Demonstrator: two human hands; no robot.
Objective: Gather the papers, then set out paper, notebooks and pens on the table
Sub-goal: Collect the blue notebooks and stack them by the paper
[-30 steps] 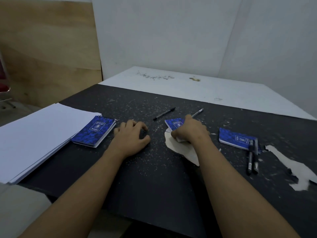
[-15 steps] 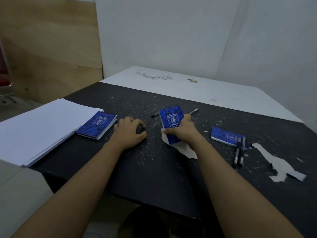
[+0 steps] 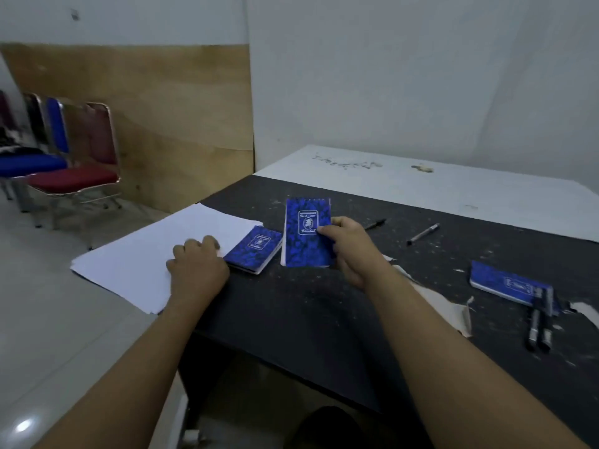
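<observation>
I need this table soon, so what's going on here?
A person is setting out stationery. Their right hand holds a blue notebook upright, while the left hand rests on the paper stack. A second notebook lies at that stack's edge, a third notebook farther right with two pens; two more pens lie behind.

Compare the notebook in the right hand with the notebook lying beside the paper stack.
The held notebook is upright, pinched by the right hand; the other notebook, beside the paper stack, lies flat on the table. The held notebook's cover faces the camera squarely; the other notebook's cover faces up, at a slant. Both have blue patterned covers with a white label.
</observation>
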